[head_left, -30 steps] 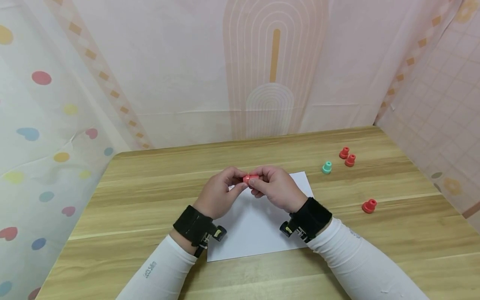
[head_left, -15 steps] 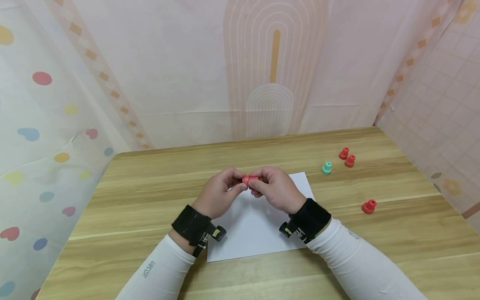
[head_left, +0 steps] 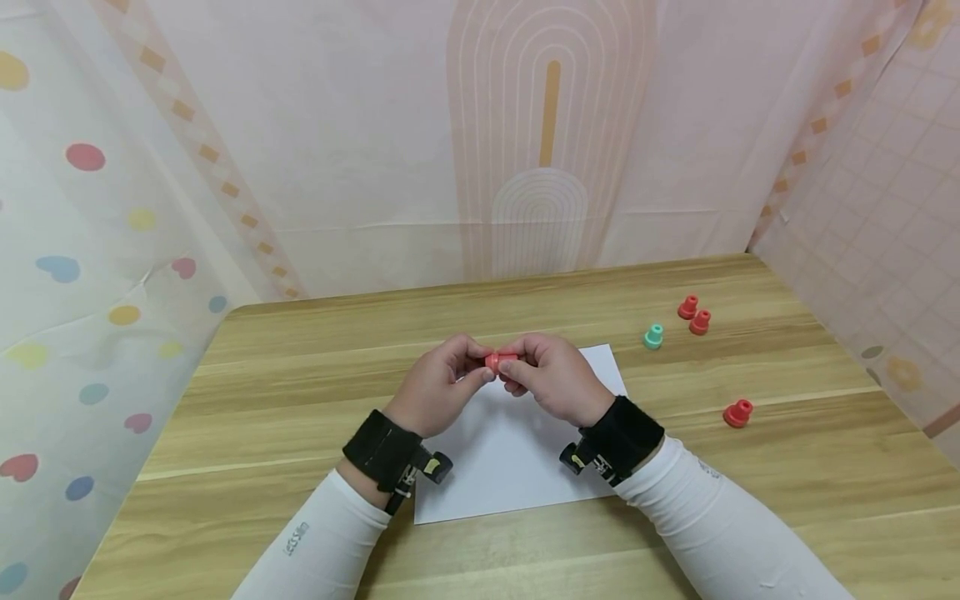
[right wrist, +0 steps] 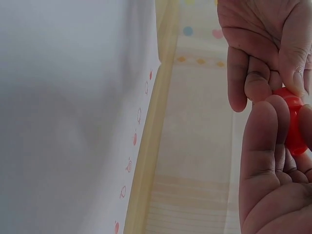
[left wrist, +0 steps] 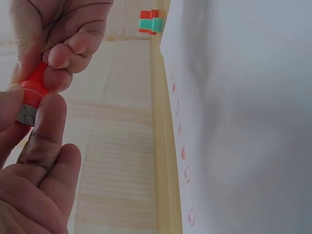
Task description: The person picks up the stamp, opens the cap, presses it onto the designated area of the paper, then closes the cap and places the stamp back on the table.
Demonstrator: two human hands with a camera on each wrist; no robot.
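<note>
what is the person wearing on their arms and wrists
Both arms are in long white sleeves; the left sleeve has small grey lettering near the cuff. Each wrist carries a wide black strap, the left strap and the right strap, each with a small black camera unit that has a yellowish mark. The hands are bare.

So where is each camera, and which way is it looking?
Head: on the person's head, looking forward and down at the table; both hands and white sleeves show.
Left wrist: on the left wrist, facing the left hand pinching the red piece.
Right wrist: on the right wrist, facing the right hand.
All three share the red piece and white paper.
</note>
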